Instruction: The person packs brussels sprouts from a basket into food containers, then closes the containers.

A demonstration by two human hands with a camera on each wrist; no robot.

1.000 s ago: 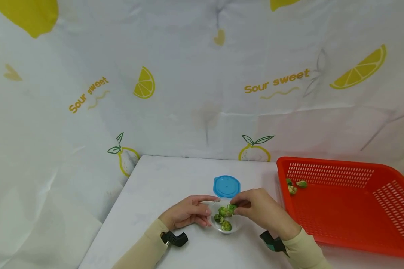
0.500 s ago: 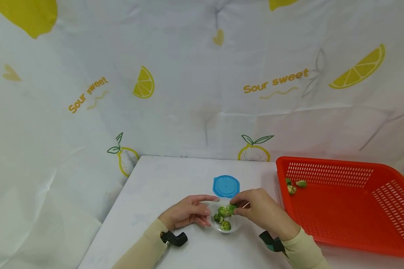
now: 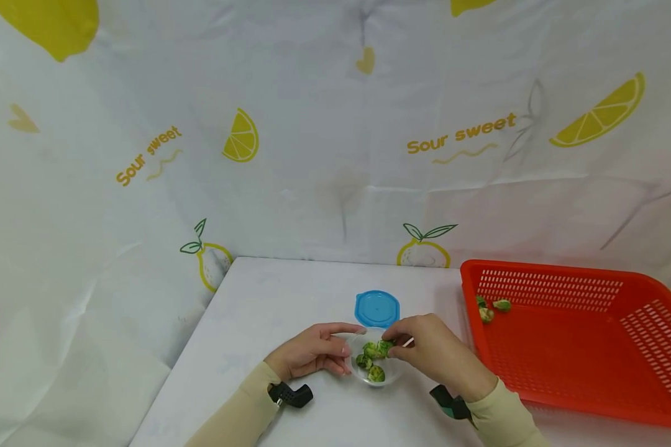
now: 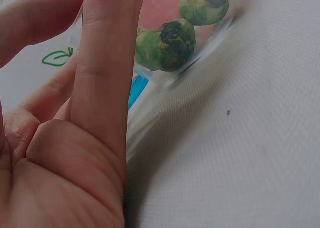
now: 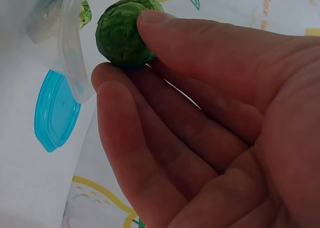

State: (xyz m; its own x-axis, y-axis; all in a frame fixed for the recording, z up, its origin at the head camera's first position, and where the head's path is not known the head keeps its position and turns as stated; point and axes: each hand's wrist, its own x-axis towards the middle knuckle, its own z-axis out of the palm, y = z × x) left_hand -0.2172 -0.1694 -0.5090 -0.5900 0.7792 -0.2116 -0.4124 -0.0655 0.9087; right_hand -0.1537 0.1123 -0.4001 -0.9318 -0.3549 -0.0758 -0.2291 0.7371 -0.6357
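The left hand held the clear bowl from its left side: thumb at the wall, index finger reaching along the far rim, the other fingers lower down. That grip was loosely spread, parted enough to take in the bowl's side, presumably to steady it while leaving the mouth accessible. Whether the bowl rested on the worktop could not be determined.

The right hand had a narrow grip, thumb against bent fingertips, parted by no more than the Brussels sprout pinched between them. The sprout was located at the bowl's right side, by the rim (its exact height relative to the rim was not established). The fingertip hold appeared suited to a small, round item in a confined space.

At least three loose sprouts lay inside the bowl. The blue lid lay flat just beyond it, likely set there to be clear of both hands. The red basket stood to the right, with a few further sprouts gathered in its far left corner.
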